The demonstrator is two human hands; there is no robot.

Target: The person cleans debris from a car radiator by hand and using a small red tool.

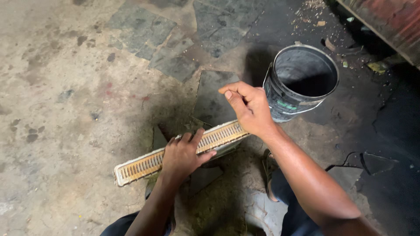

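A long, narrow finned core (144, 165) with a dirty cream frame stands on edge on the floor (65, 87), slanting up toward the right between the person's knees. The left hand (183, 155) lies over its top edge near the middle, fingers draped across and closed on the frame. The right hand (249, 109) hovers above the core's far end, fingers curled together with the thumb tucked against them, holding nothing that can be made out. Just beyond that hand stands an open grey bucket (302, 83), dark inside. The floor is rough, stained concrete patched with irregular grey stone slabs (140, 28), darker and oily to the right, with litter (378, 66) and crumbs near a rusty red edge (393, 22) at the top corner.
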